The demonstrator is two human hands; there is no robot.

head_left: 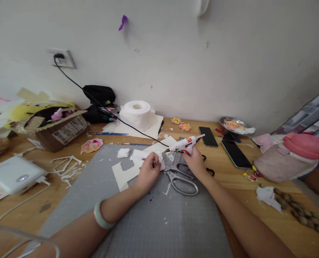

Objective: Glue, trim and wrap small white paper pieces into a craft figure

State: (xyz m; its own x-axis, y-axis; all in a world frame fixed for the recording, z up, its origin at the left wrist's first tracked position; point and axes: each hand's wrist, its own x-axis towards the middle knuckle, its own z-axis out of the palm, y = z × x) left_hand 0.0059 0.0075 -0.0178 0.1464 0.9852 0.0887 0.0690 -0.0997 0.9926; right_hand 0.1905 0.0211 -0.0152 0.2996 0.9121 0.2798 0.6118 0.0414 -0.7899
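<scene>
One glue gun (182,144) gripped in right hand (195,162), nozzle (166,151) left; left hand (149,171) pinching white scrap (159,156). Scissors (172,176) between hands on mat (159,218); paper roll (135,114) far.

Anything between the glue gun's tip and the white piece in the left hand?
Nothing visible: the glue gun in the right hand points toward the white piece, tip close; the scissors lie off that line.

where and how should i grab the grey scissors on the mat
Probably best by the near handle loop of the scissors, coming from the near side: that loop lies bare on the grey mat, while the blade end points toward the left hand, and the far loop sits close to the right hand.
</scene>
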